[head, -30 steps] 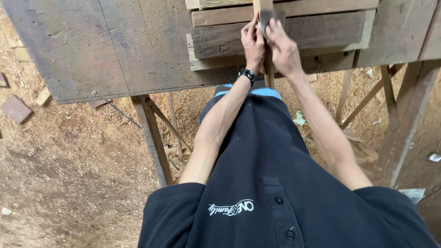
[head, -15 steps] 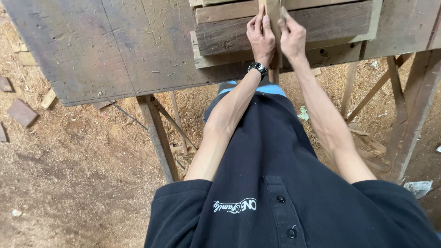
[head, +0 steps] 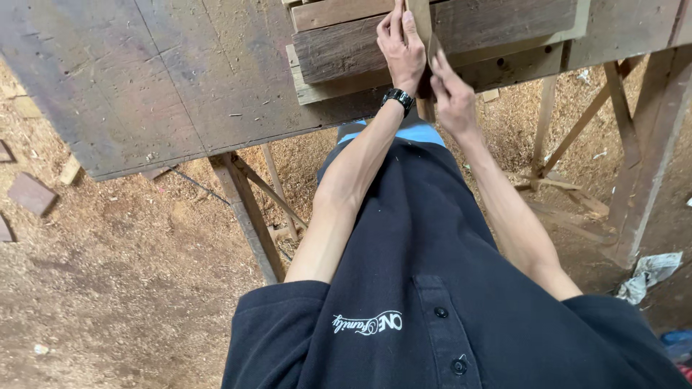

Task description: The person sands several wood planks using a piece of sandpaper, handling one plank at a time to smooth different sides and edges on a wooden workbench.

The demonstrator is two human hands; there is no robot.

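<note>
Your left hand, watch at the wrist, lies at 12 o'clock with fingers closed flat against the thin wood strip. Your right hand, just toward 1 o'clock, pinches the same strip lower down. The strip stands upright against the stacked boards on the bench. It could slip sideways or splinter if your grip loosens. Its top is cut off.

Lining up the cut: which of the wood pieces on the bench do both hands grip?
The thin upright strip, pinched between left hand and right hand; the stacked planks lie flat.
</note>
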